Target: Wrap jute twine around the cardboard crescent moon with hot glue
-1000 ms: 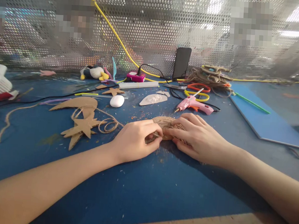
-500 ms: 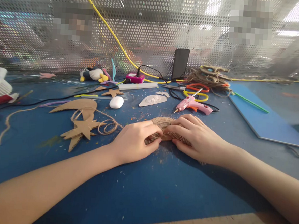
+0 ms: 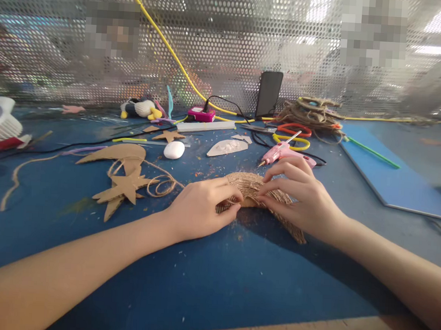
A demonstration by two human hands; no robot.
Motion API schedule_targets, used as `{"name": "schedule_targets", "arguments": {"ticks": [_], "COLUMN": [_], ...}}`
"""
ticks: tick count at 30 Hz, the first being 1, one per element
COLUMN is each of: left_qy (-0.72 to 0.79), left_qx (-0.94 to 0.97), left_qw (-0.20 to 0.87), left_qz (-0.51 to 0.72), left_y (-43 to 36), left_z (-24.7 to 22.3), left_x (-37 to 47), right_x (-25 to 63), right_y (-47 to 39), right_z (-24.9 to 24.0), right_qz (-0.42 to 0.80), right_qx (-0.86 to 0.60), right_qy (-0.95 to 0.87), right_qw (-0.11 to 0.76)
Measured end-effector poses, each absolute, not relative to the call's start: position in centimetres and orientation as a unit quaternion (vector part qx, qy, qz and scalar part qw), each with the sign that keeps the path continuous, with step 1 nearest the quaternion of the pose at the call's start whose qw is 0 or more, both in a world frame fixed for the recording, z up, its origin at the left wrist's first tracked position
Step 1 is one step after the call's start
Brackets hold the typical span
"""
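Observation:
A curved, crescent-like cardboard piece covered in rows of jute twine lies on the blue table in front of me. My left hand is closed around its left part, thumb at the inner edge. Over its right part, my right hand has thumb and forefinger pinched at the inner edge, with the other fingers raised and bent. The fingers partly hide what lies between them. A loose strand of twine runs in loops from the left towards my left hand. Just behind my right hand rests a pink glue gun.
Cardboard stars and a crescent lie left, near a white egg-shaped piece. Scissors, a phone and a twine bundle are behind. A blue board lies right. Perforated metal borders the back.
My right hand has lifted slightly and its fingers have drawn together, uncovering more of the twine-covered piece's right end. My left hand keeps its hold.

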State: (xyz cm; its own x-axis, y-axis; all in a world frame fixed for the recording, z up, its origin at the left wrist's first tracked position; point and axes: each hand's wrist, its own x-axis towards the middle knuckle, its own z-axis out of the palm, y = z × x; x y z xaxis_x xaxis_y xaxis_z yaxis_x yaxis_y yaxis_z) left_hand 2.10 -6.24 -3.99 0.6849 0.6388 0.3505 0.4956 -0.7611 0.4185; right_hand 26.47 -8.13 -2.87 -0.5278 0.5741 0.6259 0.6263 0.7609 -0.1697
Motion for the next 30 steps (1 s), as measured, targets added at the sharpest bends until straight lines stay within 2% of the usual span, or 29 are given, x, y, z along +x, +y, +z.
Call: {"name": "schedule_targets", "arguments": {"ticks": [10,19,30], "left_qy": [0.316,0.325,0.322], "left_qx": [0.904,0.902,0.904], "left_qw": [0.142,0.154,0.140], "left_qz": [0.250,0.238,0.246], "left_y": [-6.2,-6.2,-6.2], "left_z": [-4.1,-3.9,-4.1], "left_x": [2.1,2.1,2.0], "right_x": [26.0,25.2,24.3], "right_y": [-8.3,-8.2,-8.3], "right_z": [-2.8,-3.7,-3.8], "right_qz": [-0.013,-0.036,-0.026], "right_qx": [-0.352,-0.376,-0.390], "right_qy": [-0.857,-0.880,-0.882], "right_qw": [0.376,0.287,0.262]}}
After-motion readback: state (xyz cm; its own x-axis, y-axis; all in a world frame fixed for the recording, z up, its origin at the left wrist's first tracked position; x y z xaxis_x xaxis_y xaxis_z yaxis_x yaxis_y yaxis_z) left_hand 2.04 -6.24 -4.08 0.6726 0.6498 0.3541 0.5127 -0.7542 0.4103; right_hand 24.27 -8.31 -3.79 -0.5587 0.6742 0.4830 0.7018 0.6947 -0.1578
